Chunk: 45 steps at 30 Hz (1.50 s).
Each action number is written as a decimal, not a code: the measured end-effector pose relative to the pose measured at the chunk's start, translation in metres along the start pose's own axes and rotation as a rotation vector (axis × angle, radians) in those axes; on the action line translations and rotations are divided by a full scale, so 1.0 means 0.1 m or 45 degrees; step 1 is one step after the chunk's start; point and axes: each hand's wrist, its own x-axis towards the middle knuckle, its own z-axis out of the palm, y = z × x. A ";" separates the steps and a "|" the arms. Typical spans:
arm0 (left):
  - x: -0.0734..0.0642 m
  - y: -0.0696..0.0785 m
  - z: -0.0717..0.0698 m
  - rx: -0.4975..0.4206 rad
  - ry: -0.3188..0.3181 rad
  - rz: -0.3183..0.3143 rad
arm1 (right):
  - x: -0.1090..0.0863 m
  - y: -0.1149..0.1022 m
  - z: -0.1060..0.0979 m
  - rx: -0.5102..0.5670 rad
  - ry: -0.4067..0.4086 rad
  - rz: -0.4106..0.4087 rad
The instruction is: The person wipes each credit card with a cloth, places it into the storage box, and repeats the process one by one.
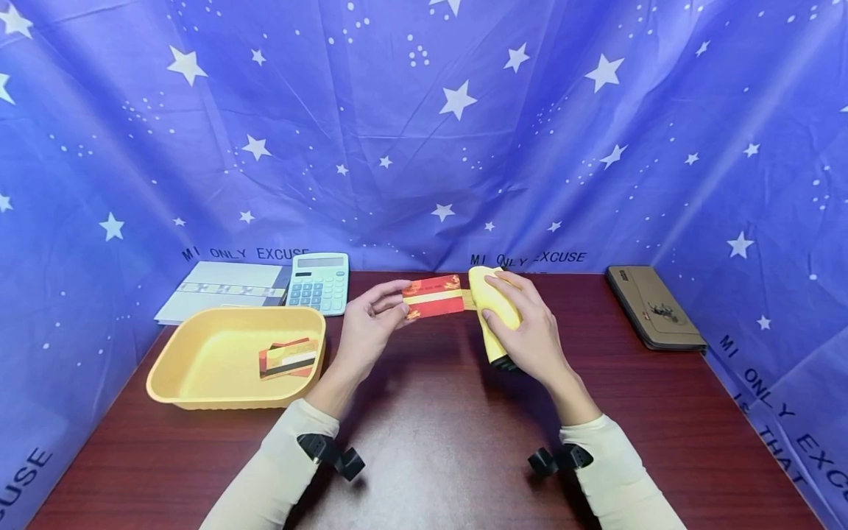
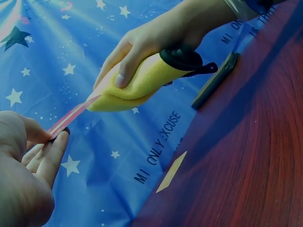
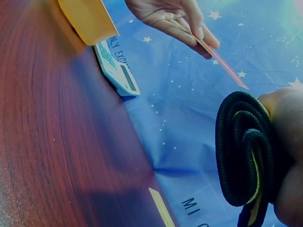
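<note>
A red card (image 1: 433, 297) with a pale stripe is pinched at its left end between the thumb and fingers of my left hand (image 1: 372, 324). My right hand (image 1: 530, 324) grips a folded yellow cloth (image 1: 490, 298) with black edging (image 3: 232, 146). The cloth is beside the card's right end; the head view shows a narrow gap, while in the left wrist view the two overlap. Both are held up above the table. Left of my left hand, a yellow basin (image 1: 199, 368) contains a few overlapping cards (image 1: 289, 361), the top one with a dark stripe.
A light calculator (image 1: 320, 283) stands behind the basin, next to a white and grey flat box or book (image 1: 218, 287). A brown case (image 1: 656, 309) lies at the right edge. A small yellow strip (image 2: 171, 172) lies at the table's back edge, before the starry blue curtain (image 1: 424, 147).
</note>
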 end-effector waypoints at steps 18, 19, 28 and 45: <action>-0.01 -0.01 -0.01 0.049 0.004 0.015 | 0.00 0.01 0.00 0.013 -0.006 -0.006; 0.00 -0.01 -0.02 0.053 0.003 0.015 | 0.00 0.01 0.00 0.015 -0.008 -0.004; 0.01 -0.02 -0.02 0.106 0.062 0.082 | 0.00 0.02 0.00 0.018 -0.015 -0.004; 0.01 0.02 -0.03 0.150 0.227 0.101 | -0.01 0.00 0.02 0.023 -0.029 -0.003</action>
